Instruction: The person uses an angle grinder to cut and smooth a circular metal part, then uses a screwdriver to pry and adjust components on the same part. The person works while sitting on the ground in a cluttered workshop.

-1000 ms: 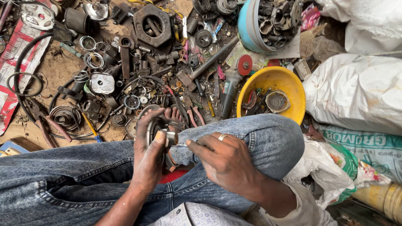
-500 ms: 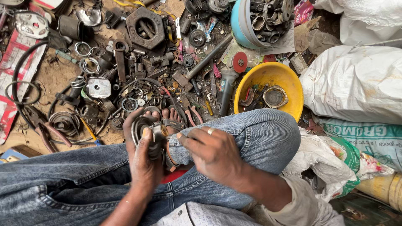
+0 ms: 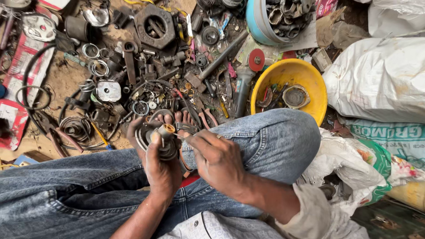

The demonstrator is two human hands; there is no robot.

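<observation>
Gripping round metal part [image 3: 163, 140] in left hand [image 3: 160, 170], fingers curled tight around rim, brass-coloured hub turned up toward face for easy view. Right hand [image 3: 220, 160] pinched shut on thin tool, too small to identify, tip meeting hub. Part held low over crossed denim knee [image 3: 274, 141], forearms braced on legs for steadiness. Bare toes [image 3: 177, 117] just beyond. Scrap spread far side: hammer [image 3: 217, 59], hexagonal casting [image 3: 155, 26], yellow bowl [image 3: 312, 79] right, all within reach.
</observation>
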